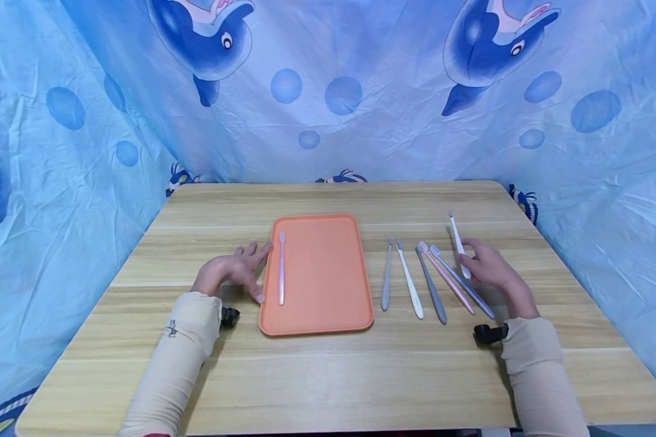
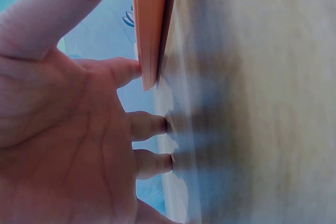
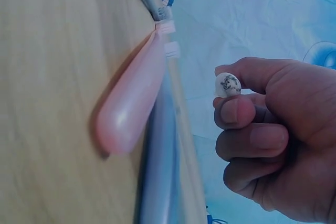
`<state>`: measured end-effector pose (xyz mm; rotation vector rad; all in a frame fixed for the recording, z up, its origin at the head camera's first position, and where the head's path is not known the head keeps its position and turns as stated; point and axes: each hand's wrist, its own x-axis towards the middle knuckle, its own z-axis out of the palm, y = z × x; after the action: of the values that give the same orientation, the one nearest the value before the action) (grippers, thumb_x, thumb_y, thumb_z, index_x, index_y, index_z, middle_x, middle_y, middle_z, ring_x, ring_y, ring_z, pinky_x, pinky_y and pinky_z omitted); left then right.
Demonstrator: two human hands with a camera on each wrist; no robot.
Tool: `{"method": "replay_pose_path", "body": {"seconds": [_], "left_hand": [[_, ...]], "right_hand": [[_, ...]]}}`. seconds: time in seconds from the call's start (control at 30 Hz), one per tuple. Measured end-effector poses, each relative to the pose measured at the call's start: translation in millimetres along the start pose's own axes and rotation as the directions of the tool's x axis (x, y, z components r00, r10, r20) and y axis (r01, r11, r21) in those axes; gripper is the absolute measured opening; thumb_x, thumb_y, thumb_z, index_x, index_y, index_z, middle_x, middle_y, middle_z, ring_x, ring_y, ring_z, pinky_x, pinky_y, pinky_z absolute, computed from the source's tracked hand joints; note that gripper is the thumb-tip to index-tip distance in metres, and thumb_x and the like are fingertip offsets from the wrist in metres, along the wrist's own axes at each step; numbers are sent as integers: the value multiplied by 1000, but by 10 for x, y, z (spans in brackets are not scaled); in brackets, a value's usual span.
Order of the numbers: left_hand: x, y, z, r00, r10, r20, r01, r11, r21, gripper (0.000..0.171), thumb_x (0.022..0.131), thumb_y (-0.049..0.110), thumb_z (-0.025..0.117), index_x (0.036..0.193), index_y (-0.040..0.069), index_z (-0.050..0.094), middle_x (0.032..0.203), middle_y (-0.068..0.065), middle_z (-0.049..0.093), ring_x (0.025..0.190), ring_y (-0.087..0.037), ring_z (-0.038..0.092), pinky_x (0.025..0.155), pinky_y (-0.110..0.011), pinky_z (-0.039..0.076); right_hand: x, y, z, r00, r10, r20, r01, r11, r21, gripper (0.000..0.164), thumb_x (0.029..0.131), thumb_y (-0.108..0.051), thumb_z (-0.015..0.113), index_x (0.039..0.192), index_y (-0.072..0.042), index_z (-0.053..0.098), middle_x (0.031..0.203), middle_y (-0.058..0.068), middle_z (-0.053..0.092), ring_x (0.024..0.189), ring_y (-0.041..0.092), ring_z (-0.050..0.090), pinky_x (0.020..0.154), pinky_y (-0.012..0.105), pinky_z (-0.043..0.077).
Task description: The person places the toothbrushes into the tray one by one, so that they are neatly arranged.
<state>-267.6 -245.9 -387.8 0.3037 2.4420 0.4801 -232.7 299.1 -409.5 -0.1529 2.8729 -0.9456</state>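
Observation:
My left hand (image 1: pixel 231 271) is at the left side of an orange tray (image 1: pixel 325 273), fingers spread. In the left wrist view, a fingertip touches the tray's edge (image 2: pixel 149 35). Inside the tray, near its left side, lies a pink toothbrush (image 1: pixel 281 267). My right hand (image 1: pixel 489 267) pinches a white toothbrush (image 1: pixel 456 233) by its handle end, bristle end pointing away; in the right wrist view the handle's rounded tip (image 3: pixel 228 85) shows between thumb and fingers. Beside that hand on the table lie a blue toothbrush (image 1: pixel 464 285) and another pink toothbrush (image 1: pixel 451 282).
Further left in the row, between the tray and the right hand, are a dark grey toothbrush (image 1: pixel 432 288), another white toothbrush (image 1: pixel 410 282) and a grey toothbrush (image 1: pixel 387 276). The wooden table (image 1: pixel 328 382) is backed by a blue dolphin-print curtain (image 1: pixel 393 145).

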Motion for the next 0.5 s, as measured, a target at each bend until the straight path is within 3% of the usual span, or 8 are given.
{"method": "replay_pose_path", "body": {"seconds": [0.5], "left_hand": [[2, 4, -9, 1000, 0, 10, 0, 1000, 1, 147, 59, 44, 94, 162, 21, -7, 167, -22, -19, 151, -53, -18, 116, -78, -2]], "right_hand": [[103, -189, -6, 998, -60, 1, 60, 996, 72, 51, 104, -17, 49, 150, 4, 36, 56, -1, 48, 45, 12, 48, 45, 27, 42]]}}
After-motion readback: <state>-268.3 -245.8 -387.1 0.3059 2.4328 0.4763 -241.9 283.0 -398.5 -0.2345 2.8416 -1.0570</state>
